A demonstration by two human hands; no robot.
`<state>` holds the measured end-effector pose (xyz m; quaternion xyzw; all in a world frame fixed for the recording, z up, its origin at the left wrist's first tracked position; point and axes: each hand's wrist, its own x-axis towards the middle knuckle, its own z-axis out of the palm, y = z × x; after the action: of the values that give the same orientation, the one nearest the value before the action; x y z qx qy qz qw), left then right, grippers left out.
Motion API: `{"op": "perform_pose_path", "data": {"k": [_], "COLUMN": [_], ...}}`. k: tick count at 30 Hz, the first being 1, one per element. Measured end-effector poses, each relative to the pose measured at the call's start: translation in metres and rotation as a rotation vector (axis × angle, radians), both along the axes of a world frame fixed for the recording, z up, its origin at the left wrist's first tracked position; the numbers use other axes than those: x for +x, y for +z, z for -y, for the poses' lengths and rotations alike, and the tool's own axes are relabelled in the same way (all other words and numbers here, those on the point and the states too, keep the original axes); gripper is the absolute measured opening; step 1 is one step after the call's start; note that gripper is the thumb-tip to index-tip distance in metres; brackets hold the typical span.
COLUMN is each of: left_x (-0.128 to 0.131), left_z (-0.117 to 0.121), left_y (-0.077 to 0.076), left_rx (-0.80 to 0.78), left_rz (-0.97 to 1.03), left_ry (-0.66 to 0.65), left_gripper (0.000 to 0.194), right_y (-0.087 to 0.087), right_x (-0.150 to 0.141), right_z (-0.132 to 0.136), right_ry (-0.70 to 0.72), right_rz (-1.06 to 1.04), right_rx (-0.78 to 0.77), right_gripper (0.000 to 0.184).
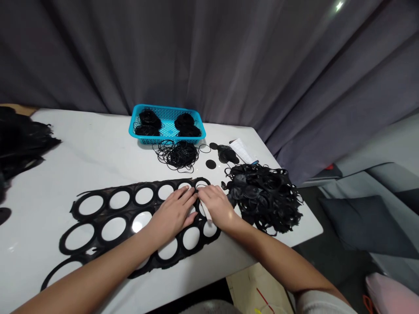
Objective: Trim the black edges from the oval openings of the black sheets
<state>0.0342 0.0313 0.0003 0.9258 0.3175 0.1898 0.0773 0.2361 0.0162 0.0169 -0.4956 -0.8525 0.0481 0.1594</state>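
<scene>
A black rubbery sheet (131, 224) with rows of large round holes lies flat on the white table. My left hand (175, 208) rests on it, palm down and fingers stretched out. Close beside it, my right hand (218, 207) is closed around a slim white stick-like tool (205, 211), whose end sticks out below the palm. The tool's tip is hidden by my fingers. Both hands are at the sheet's right end, around the holes of the upper and middle rows.
Right of the sheet sits a heap of black scraps (265, 196). A blue basket (166, 140) holds black ring bundles; a loose ring pile (180, 155) lies before it. Black discs (211, 164) and a white packet (242, 151) lie nearby. More black material (22, 139) lies far left.
</scene>
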Motion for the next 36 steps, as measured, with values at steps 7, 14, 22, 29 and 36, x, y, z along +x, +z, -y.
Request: {"op": "perform_pose_path", "data": {"k": [7,14,22,29,36], "left_x": [-0.001,-0.005,-0.044,-0.052,-0.048], "left_z": [-0.001,-0.004,0.004,0.017,0.018], "left_y": [0.003,0.011,0.015,0.002,0.002], "left_rx": [-0.042,-0.094,-0.024,0.004,0.03], "left_rz": [0.026,0.024,-0.021,0.014,-0.018], "left_ry": [-0.01,-0.028,0.054,0.105,0.099], "left_gripper": [0.042,0.041,0.041,0.044,0.045], "right_y": [0.023,0.041,0.021,0.018,0.016], "right_x": [0.053,0.08,0.024,-0.004,-0.025], "right_z": [-0.035,-0.043,-0.046,-0.042,-0.023], "right_ry": [-0.441,-0.606,-0.533,-0.425,-0.155], "right_rz": [-0.001,-0.907,-1.578,-1.007,-0.678], "right_rx": [0.167,-0.111,-0.677,-0.288,-0.467], "right_gripper": [0.023,0.026,0.04,0.021,0.013]}}
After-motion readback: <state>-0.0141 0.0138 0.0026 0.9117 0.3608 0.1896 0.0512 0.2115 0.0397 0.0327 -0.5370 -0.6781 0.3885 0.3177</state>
